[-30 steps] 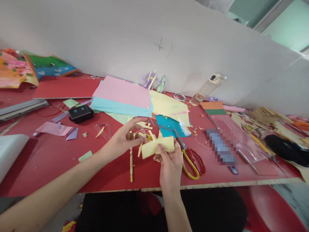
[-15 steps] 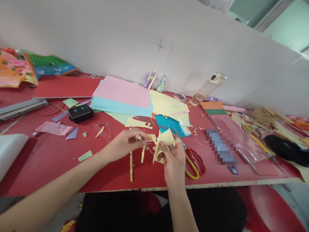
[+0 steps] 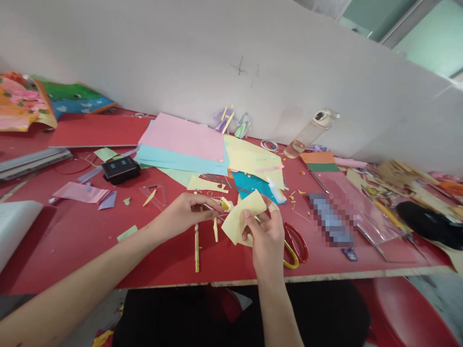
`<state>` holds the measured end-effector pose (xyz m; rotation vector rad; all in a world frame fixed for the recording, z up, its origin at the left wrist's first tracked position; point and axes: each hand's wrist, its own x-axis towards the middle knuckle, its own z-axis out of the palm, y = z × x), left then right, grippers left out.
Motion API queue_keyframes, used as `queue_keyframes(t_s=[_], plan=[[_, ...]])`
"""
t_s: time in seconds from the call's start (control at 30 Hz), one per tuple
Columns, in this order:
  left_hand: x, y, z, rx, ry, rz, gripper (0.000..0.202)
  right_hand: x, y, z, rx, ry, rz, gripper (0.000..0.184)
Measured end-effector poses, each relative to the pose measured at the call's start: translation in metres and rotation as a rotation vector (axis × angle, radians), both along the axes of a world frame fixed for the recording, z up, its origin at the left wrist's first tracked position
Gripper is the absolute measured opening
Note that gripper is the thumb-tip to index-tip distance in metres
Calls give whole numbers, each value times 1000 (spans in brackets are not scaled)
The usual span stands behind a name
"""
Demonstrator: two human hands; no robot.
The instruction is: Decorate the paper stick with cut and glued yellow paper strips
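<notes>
My right hand [image 3: 267, 231] pinches a curved piece of pale yellow paper [image 3: 240, 219], thumb on the near face and fingers behind. Beside it my left hand [image 3: 190, 214] is closed on a thin stick-like piece, mostly covered by the fingers. A small rolled bit of yellow paper [image 3: 226, 205] shows by the left fingertips; whether it is joined to that piece I cannot tell. Below the left hand a yellow pencil [image 3: 197, 250] and a narrow yellow paper strip [image 3: 216, 230] lie on the table. Scissors with red and yellow handles [image 3: 297, 243] lie partly behind my right hand.
Pink sheets [image 3: 184, 137], blue sheets [image 3: 173, 161] and yellow sheets [image 3: 249, 154] lie towards the wall. A bottle [image 3: 307, 135] leans there. On the left are a black box [image 3: 120, 169] and paper scraps; a clear set square [image 3: 155, 196] lies nearer. The red table's front edge [image 3: 325, 276] is close.
The yellow paper has turned to show its broad face and opened out. My right hand has shifted slightly right, covering more of the scissors. My left hand has barely moved.
</notes>
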<state>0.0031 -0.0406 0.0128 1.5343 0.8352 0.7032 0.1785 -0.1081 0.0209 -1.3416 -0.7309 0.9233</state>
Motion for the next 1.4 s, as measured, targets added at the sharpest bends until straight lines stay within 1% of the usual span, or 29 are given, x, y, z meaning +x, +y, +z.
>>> queue_keyframes(t_s=[0.07, 0.17, 0.3, 0.37, 0.5, 0.57, 0.67, 0.73, 0.83, 0.97, 1.1, 1.3, 1.4], plan=[[0, -1, 2, 13, 16, 15, 20, 6, -1, -3, -13, -44, -2, 67], [1, -1, 2, 10, 3, -22, 20, 11, -2, -5, -31, -82, 31, 71], [2, -2, 0, 72, 24, -34, 23, 7, -1, -3, -21, -121, 56, 69], [2, -3, 1, 88, 51, -30, 23, 2, -1, -2, -13, -115, 64, 70], [1, -5, 5, 90, 73, -41, 20, -3, 2, 0, 25, -33, 78, 77], [1, -5, 5, 110, 79, -27, 18, -4, 1, -1, 22, -43, 89, 69], [1, -5, 3, 134, 71, 26, 17, -3, -5, -2, -24, -167, 142, 43], [1, -4, 2, 126, 37, 45, 18, -4, -10, -4, -53, -276, 185, 36], [1, -5, 2, 99, 4, 40, 20, -5, -17, -8, -34, -424, 206, 30], [1, -6, 3, 68, -12, 32, 23, -4, -17, -10, 16, -559, 224, 23], [1, -6, 3, 65, -74, 19, 23, -3, -15, -12, 137, -702, 180, 16], [1, -8, 4, 80, -138, 29, 23, -2, -13, -22, 270, -953, 120, 21], [1, -9, 7, 74, -158, 42, 20, 0, -10, -23, 315, -1070, 73, 21]])
